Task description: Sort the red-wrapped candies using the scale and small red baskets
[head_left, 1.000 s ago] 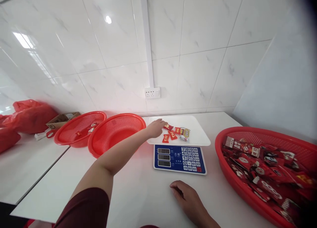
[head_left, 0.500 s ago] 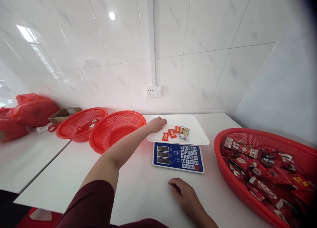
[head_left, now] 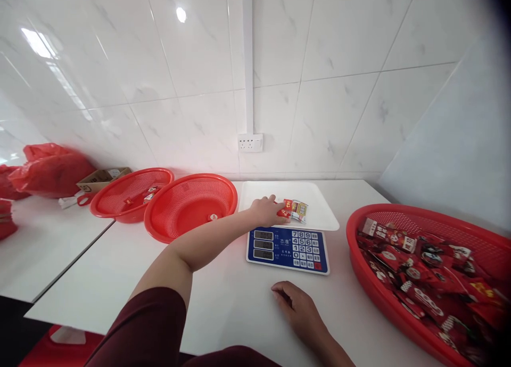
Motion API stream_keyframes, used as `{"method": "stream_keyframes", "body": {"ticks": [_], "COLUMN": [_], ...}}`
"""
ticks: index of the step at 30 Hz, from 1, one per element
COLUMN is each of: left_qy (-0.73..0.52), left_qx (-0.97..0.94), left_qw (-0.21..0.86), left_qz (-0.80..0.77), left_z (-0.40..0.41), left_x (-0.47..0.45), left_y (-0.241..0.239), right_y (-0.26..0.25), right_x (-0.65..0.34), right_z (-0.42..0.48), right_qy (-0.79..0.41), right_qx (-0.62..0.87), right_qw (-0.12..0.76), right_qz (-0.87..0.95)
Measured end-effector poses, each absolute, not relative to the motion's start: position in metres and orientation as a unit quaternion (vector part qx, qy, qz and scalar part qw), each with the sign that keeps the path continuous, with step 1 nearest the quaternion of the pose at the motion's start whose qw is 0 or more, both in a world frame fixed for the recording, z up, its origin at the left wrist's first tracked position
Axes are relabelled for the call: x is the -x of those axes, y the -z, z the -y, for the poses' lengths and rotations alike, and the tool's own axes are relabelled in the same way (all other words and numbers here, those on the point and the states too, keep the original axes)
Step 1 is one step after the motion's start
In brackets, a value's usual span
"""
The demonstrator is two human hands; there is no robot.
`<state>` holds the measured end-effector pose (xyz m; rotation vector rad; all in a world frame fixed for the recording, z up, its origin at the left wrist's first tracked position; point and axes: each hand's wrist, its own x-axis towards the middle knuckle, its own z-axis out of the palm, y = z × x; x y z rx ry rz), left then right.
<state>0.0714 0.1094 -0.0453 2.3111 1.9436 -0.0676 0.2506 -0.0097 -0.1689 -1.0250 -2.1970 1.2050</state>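
Observation:
My left hand (head_left: 268, 211) reaches over the white weighing tray (head_left: 315, 197), its fingers curled down on small red candy packets (head_left: 286, 211). Part of those packets is hidden under the fingers. Just right of the fingertips lies a yellow-and-silver wrapped snack (head_left: 299, 211). The tray belongs to a scale whose blue keypad panel (head_left: 287, 250) faces me. Below the panel, my right hand (head_left: 297, 308) rests on the table, loosely closed, with nothing visible in it.
A red basket (head_left: 355, 250) full of red-wrapped snacks stands at the right. Left of the scale are a red basket (head_left: 159, 218) with a small packet (head_left: 213, 217) and another basket (head_left: 101, 210) with a few packets. Farther left sit a cardboard box (head_left: 98, 182) and red bags (head_left: 56, 170).
My left hand has moved right across the tray, now covering some red packets that lay in view before. My right hand has stayed in place on the table.

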Motion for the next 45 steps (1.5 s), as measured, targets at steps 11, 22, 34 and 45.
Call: {"method": "stream_keyframes", "body": {"ticks": [11, 22, 34, 45], "left_qy": [-0.084, -0.135, -0.057, -0.048], "left_qx": [-0.766, -0.651, -0.741, -0.798], "left_qw": [0.091, 0.013, 0.059, 0.092], "left_qz": [-0.631, -0.747, -0.667, -0.593], "left_z": [-0.124, -0.096, -0.089, -0.115], "left_x": [-0.054, 0.032, -0.022, -0.084], "left_y": [0.058, 0.015, 0.02, 0.044], "right_y": [0.165, 0.168, 0.166, 0.165], "right_x": [-0.251, -0.251, -0.25, -0.251], "right_z": [0.009, 0.01, 0.009, 0.011], "right_qy": [-0.435, -0.434, -0.428, -0.423], "right_qx": [0.374, 0.363, 0.37, 0.371], "right_qw": [0.22, 0.217, 0.205, 0.216], "right_qz": [0.789, 0.795, 0.799, 0.798]}}
